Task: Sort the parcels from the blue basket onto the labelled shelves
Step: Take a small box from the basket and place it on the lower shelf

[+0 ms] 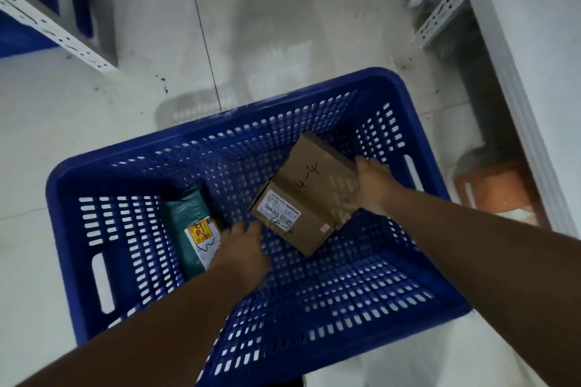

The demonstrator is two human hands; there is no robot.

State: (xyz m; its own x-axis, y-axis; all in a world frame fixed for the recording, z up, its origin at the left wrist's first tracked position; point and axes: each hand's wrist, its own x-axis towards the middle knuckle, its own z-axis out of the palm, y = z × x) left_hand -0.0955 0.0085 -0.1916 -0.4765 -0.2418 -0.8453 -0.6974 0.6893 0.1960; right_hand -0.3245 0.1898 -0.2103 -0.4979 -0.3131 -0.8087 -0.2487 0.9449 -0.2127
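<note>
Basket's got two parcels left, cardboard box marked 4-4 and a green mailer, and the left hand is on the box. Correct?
Not quite: the right hand is on the cardboard box marked 4-4. The left hand is reaching in between the box and the green mailer. Two parcels in the blue basket is correct, per the head view.

Perforated blue plastic basket (405,97), matt brown cardboard box (314,185), glossy green plastic mailer (184,217), smooth pale floor (94,122)
</note>
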